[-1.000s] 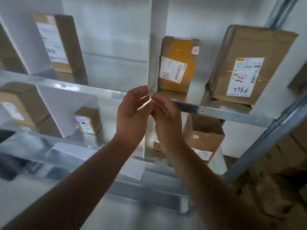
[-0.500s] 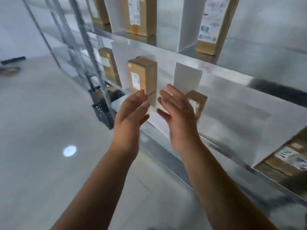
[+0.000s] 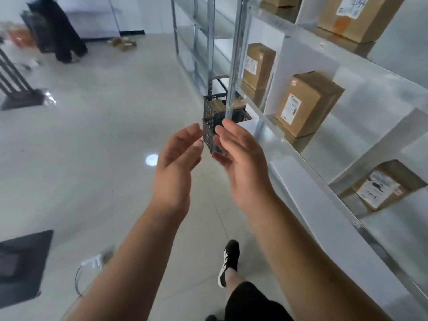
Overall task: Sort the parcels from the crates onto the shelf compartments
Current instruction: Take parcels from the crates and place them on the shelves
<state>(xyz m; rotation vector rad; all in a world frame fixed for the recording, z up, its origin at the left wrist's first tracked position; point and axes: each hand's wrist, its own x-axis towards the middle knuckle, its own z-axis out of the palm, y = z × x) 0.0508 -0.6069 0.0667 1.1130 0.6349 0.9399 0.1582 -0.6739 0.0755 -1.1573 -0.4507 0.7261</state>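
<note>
My left hand and my right hand are raised side by side at the frame's middle, palms facing each other, fingers apart, holding nothing. Just beyond the fingertips, on the floor by the shelf post, stands a dark mesh crate with brown parcels inside. The metal shelf runs along the right, split by white dividers. Cardboard parcels stand in its compartments: one at mid height, another further back, one lower right, one on the top tier.
Pale tiled floor spreads to the left. A dark mat lies at lower left, a black stand at far left, dark clutter at the back. My foot in a black shoe is on the floor below.
The view has swung left, away from the shelf face toward the floor and the crate. My hands came apart from a pinch at the shelf edge and are now open.
</note>
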